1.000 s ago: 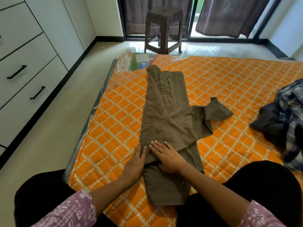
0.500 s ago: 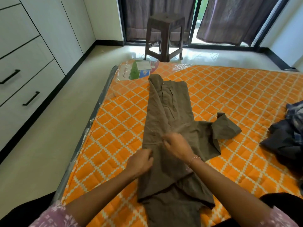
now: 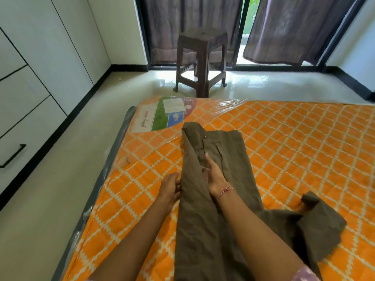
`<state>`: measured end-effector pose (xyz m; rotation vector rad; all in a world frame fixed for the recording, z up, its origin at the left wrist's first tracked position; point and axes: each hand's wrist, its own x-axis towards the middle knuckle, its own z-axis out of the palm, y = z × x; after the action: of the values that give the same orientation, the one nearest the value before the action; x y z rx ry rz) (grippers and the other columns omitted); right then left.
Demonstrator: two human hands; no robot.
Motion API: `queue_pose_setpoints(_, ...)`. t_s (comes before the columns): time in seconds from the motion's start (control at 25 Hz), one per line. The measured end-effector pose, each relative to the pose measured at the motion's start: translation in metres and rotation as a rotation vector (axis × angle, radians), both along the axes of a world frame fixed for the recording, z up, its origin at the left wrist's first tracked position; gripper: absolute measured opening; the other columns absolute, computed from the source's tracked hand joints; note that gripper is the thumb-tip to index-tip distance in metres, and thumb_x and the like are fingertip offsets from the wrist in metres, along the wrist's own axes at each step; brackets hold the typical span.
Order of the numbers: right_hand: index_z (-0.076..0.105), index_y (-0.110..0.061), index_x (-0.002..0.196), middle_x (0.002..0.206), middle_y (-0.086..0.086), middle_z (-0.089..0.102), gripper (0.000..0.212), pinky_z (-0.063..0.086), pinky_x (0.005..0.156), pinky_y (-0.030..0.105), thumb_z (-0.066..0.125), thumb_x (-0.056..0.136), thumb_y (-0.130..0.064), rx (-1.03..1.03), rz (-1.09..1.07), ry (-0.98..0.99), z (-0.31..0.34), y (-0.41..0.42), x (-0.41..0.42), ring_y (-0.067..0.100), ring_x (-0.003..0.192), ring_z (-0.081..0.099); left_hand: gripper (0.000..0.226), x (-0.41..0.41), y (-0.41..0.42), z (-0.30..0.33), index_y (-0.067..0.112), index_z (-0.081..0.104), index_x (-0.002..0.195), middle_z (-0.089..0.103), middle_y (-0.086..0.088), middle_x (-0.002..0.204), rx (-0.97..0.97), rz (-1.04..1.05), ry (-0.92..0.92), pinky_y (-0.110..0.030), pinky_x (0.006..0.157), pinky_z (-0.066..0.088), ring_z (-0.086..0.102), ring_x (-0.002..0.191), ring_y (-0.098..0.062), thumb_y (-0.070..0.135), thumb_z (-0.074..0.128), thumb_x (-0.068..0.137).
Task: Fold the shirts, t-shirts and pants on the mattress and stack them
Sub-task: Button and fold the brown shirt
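An olive-brown shirt (image 3: 225, 179) lies lengthwise on the orange quilted mattress (image 3: 294, 142), collar end far from me, its left side folded over the front. One sleeve (image 3: 316, 222) sprawls out to the right. My left hand (image 3: 170, 187) is at the shirt's left edge, fingertips pinching the fold there. My right hand (image 3: 214, 174) sits on the middle of the shirt, thumb up, fingers curled round the inner edge of the folded flap. The shirt's lower part is hidden behind my forearms.
A dark plastic stool (image 3: 203, 57) stands on the floor just beyond the mattress's far edge, before curtained glass doors. White drawers (image 3: 22, 122) line the left wall. A printed label (image 3: 168, 114) under plastic wrap covers the mattress's far left corner.
My hands left the shirt's lower part, where they pressed flat, and moved up towards the collar, now gripping the folded side. The view tilted up; the pile of clothes on the right dropped out.
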<state>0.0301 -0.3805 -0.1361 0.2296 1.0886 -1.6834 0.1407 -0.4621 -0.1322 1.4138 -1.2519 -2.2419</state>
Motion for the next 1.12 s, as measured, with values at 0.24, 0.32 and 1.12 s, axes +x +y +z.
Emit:
queue_pose_setpoints(0.24,0.064,-0.014,0.112,0.097,0.007,0.072,0.028,0.054,0.082,0.036,0.047,0.093,-0.003,-0.274,-0.322,0.147,0.013,-0.029,-0.055,0.02,0.085,0.069,0.032,-0.051,-0.032,0.01,0.014,0.062,0.089,0.062,-0.005,0.078,0.091,-0.168,0.015,-0.027,0.059,0.044,0.057,0.07,-0.017,0.041,0.047,0.096)
queue_pose_setpoints(0.32,0.06,-0.01,0.12,0.099,0.01,0.071,0.038,0.057,0.074,0.032,0.044,0.091,0.009,-0.149,-0.331,0.254,0.013,-0.023,-0.067,0.019,0.079,0.069,0.029,-0.067,-0.034,0.01,0.008,0.068,0.094,0.071,-0.009,0.087,0.055,-0.207,0.02,-0.025,0.062,0.053,0.066,0.071,-0.019,0.035,0.058,0.092)
queue_pose_setpoints(1.12,0.047,-0.027,0.057,0.056,0.0,0.06,0.047,0.033,0.058,0.026,0.03,0.091,-0.054,0.765,0.373,1.847,-0.025,0.145,0.035,0.02,0.054,0.059,0.046,0.009,0.098,-0.006,0.006,0.056,0.129,0.055,-0.014,0.135,-1.427,-0.523,-0.277,-0.044,0.101,0.042,0.052,0.125,-0.028,0.028,0.036,0.093)
